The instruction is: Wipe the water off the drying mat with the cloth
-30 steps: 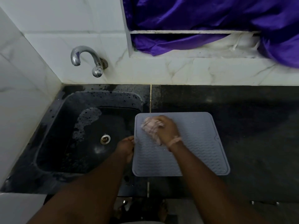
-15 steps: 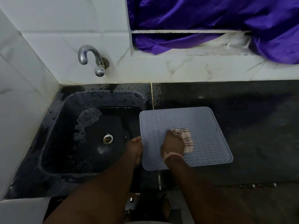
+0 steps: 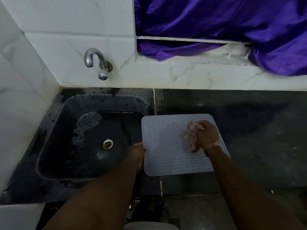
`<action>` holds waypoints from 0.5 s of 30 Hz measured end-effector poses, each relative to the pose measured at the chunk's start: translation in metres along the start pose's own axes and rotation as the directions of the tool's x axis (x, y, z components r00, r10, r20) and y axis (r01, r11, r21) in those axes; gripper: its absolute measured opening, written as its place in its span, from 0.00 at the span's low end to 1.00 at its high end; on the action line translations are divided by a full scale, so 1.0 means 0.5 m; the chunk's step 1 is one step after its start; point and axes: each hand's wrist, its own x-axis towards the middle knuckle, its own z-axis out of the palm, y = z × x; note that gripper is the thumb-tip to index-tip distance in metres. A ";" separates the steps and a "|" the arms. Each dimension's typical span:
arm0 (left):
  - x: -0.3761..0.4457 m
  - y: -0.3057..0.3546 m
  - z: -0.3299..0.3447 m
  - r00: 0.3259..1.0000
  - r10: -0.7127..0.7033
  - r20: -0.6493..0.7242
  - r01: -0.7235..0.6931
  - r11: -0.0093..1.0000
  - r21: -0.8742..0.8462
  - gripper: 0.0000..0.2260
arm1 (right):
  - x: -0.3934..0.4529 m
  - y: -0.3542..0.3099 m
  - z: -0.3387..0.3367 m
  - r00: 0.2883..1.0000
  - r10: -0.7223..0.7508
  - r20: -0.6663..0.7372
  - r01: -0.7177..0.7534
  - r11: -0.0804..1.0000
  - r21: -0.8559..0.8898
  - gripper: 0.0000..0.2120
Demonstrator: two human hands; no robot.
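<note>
Nearest, at 6 o'clock: both forearms enter from the bottom edge. Left hand (image 3: 137, 152) at the left edge of the drying mat (image 3: 167, 146), fingers curled around that edge, gripping it. Mat: grey, ribbed, flat on the dark counter (image 3: 259, 138), its left edge overhanging the sink (image 3: 54, 130). Right hand (image 3: 206, 136) on the mat's right half, toward 2 o'clock of the mat's centre, fingers curled over the bunched cloth (image 3: 191, 136), holding it pressed to the mat. Cloth pale, blurred; protrudes left of the hand. Sink at 9 o'clock: black basin, drain (image 3: 107, 143) central. Farther, at 11 o'clock: chrome tap (image 3: 97, 63) on the white tiled wall. At 1 o'clock: purple fabric (image 3: 216, 22).
</note>
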 end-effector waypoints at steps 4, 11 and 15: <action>0.011 -0.005 -0.001 0.999 0.003 -0.045 -0.003 1.000 0.016 0.08 | -0.037 0.014 0.037 0.996 -0.093 -0.001 0.088 0.947 -0.309 0.06; 0.015 0.000 -0.005 0.999 0.022 -0.039 -0.019 0.995 0.094 0.08 | -0.126 -0.005 0.208 0.919 -0.258 0.300 0.387 0.739 -0.551 0.15; 0.031 -0.010 -0.001 0.998 0.026 -0.061 -0.022 0.998 0.059 0.08 | -0.152 -0.054 0.240 0.823 -0.330 0.462 0.558 0.617 -0.554 0.12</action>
